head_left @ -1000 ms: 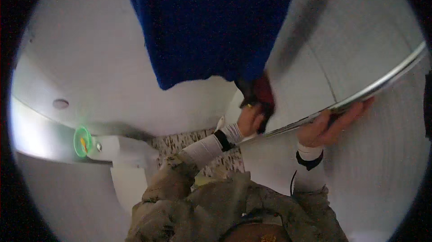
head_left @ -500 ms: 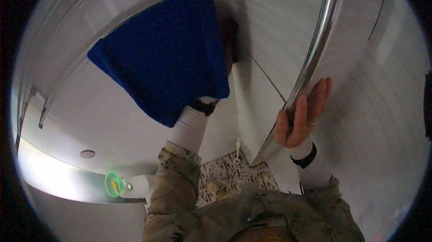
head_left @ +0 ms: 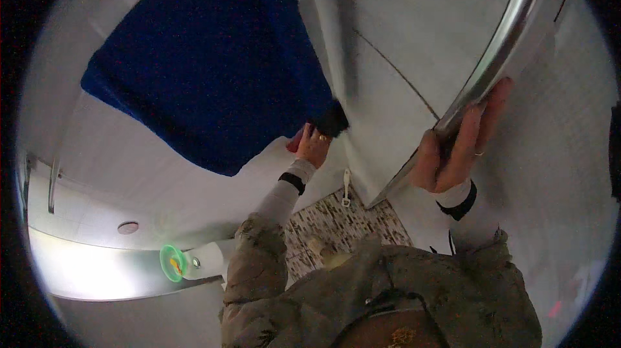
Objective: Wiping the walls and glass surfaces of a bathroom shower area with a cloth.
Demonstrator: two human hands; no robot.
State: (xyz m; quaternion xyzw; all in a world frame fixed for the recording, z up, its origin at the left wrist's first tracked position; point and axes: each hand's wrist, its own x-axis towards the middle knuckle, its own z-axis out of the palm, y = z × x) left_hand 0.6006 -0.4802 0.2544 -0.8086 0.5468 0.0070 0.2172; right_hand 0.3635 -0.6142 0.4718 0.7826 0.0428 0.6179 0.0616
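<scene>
My left hand (head_left: 314, 147) is closed around a brush with dark bristles (head_left: 335, 118), and a bit of dark red shows beside the fingers. The bristles meet the pale wall near its corner, beside the lower right edge of a hanging blue towel (head_left: 207, 70). To the right, my right hand (head_left: 449, 154) grips the silver metal edge (head_left: 501, 50) of a pale upright panel. The thumb lies on one side of that edge and the fingers on the other.
A white long-handled tool (head_left: 347, 189) stands by the wall's foot, over the patterned floor (head_left: 362, 225). At lower left are a green-rimmed cup (head_left: 172, 263) holding something orange, a bright mirror-like strip (head_left: 97, 261) and a metal bar (head_left: 53, 186) on the wall.
The left hand and brush have come out from behind the towel, lower along the wall corner. The right hand still holds the metal edge. The view has shifted.
</scene>
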